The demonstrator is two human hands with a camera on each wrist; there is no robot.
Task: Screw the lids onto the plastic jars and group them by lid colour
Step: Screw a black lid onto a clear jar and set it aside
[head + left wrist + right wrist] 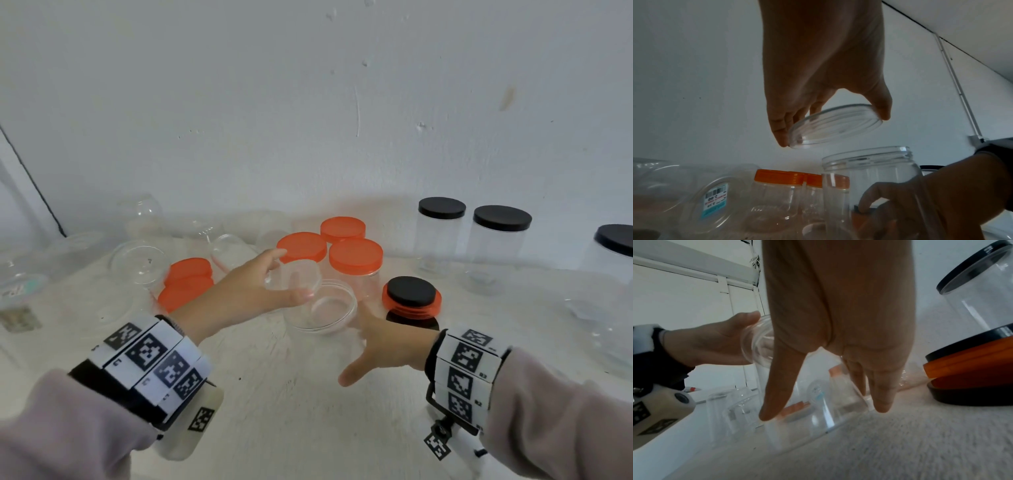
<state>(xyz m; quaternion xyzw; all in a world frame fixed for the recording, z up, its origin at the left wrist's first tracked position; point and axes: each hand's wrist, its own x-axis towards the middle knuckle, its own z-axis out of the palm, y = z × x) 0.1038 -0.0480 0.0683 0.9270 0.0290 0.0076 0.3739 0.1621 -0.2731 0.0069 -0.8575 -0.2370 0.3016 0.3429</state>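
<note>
Clear round plastic lid, pinched at its rim between thumb and fingertips of the left hand, tilted, just above the mouth of the open clear plastic jar at frame centre in the head view. Same lid in the left wrist view at mid-frame, slanted, apart from the jar's threaded rim below and to its right. Jar upright on the white table, steadied by the right hand, thumb spread toward the lower edge, fingers behind the clear wall; in the right wrist view thumb and fingers wrapped around the jar's base.

Just right of the jar, a stack of loose lids: black round lid atop orange lids. Behind the jar, toward upper centre, three clear jars closed with orange lids, bunched together. Left of centre, more loose orange lids overlapping on the table. At upper right, three tall clear jars with black lids, standing well apart from the orange group. At far left, several lidless clear jars lying on their sides, one with a price sticker on its base in the left wrist view. Marker-printed bands on both wrists, pale sleeves at the lower corners.
</note>
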